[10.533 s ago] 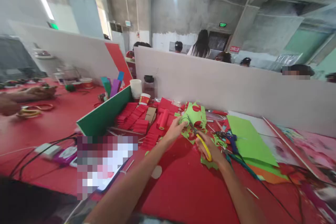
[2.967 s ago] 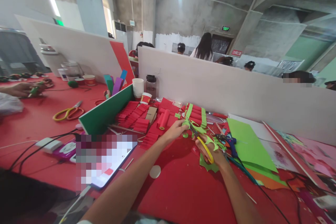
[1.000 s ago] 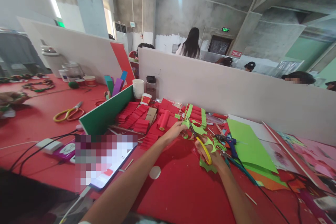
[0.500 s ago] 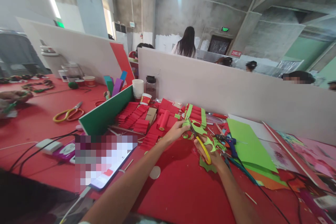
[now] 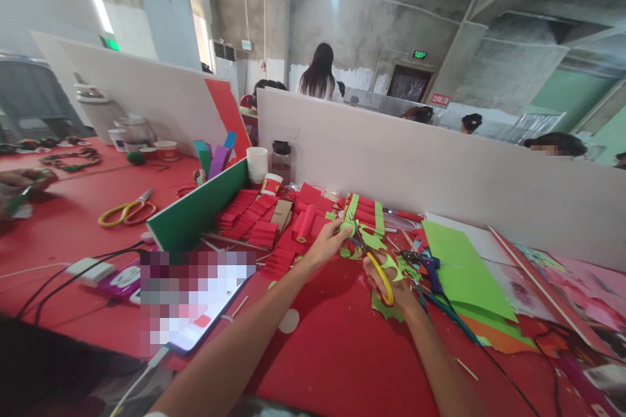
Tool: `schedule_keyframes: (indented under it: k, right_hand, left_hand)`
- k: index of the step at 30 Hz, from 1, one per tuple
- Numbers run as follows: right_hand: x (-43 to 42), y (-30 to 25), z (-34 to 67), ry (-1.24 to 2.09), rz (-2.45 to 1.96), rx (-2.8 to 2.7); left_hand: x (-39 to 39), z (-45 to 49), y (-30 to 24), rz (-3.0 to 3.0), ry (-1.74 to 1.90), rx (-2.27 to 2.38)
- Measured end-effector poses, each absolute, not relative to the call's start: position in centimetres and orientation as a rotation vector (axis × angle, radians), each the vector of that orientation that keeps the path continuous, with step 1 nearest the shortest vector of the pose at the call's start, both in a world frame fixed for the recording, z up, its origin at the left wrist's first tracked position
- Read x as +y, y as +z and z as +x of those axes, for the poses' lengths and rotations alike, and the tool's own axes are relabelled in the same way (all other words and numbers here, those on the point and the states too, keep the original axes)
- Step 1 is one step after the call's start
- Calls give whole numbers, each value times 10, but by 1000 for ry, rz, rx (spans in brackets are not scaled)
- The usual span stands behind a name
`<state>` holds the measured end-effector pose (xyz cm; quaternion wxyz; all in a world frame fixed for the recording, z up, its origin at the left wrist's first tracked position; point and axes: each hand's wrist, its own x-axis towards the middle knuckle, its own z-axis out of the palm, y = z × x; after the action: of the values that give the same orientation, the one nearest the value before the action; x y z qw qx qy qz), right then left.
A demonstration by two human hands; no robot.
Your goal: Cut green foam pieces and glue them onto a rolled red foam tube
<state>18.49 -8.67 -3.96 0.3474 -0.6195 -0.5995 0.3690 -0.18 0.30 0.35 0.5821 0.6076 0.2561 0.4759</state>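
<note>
My left hand [image 5: 330, 240] pinches a small piece of green paper [image 5: 347, 229] above the red tabletop. My right hand [image 5: 384, 280] grips yellow-handled scissors [image 5: 379, 277], whose blades point up and to the left and meet the edge of that piece. Green paper scraps [image 5: 388, 262] with curved cut-outs lie beneath and around the blades. Just behind the hands is a row of red paper rolls [image 5: 364, 212] with green strips across them. Folded red paper strips [image 5: 249, 212] are spread to the left of my left hand.
On the left lies a phone [image 5: 210, 313] with its cable, beside a green divider [image 5: 200, 208]. Green paper sheets [image 5: 464, 267] and a blue glue gun [image 5: 433, 273] are at the right. A white partition [image 5: 440, 169] runs along the back. Another person's hand [image 5: 24, 186] is at far left.
My left hand and the green piece have shifted very slightly, with the scissor blades still at its edge. Beyond the partition, a standing person has moved left.
</note>
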Motion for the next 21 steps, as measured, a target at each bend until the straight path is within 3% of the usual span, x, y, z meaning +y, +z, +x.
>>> schedule_keyframes:
  k: [21]
  right_hand:
    - [-102,-10,163,942,-1510,-1601]
  left_hand:
    - [2,-1,0,1430,1135,606]
